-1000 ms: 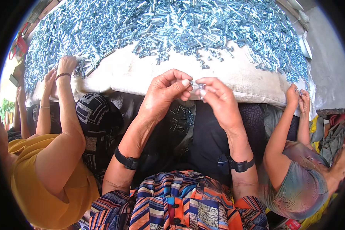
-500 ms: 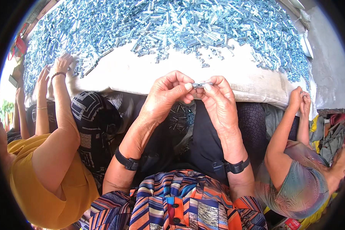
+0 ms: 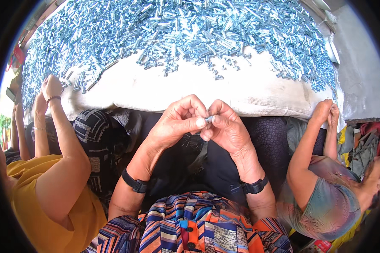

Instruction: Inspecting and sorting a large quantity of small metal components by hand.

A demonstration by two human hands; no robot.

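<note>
My left hand (image 3: 176,123) and my right hand (image 3: 229,130) meet over my lap, just off the near edge of the cloth-covered table (image 3: 190,90). A small silvery metal fastener part (image 3: 209,119) shows between the thumbs, pinched from both sides. The fingers cover most of it, so its full shape is hidden. Beyond my hands, a large pile of bluish, shiny metal tubes and sleeves (image 3: 177,31) spreads over the table. A few loose pieces (image 3: 217,77) lie nearer, on the pale cloth.
At my left a co-worker in a mustard top (image 3: 50,198) has both hands by the pile's edge. Another in a patterned top (image 3: 333,198) sits at my right, hands together at the table's corner. A grey wall (image 3: 363,63) stands at the far right.
Both my hands have come down toward me, away from the cloth edge, and closer together. Less of the metal part now shows. The left co-worker's hands have shifted leftward.
</note>
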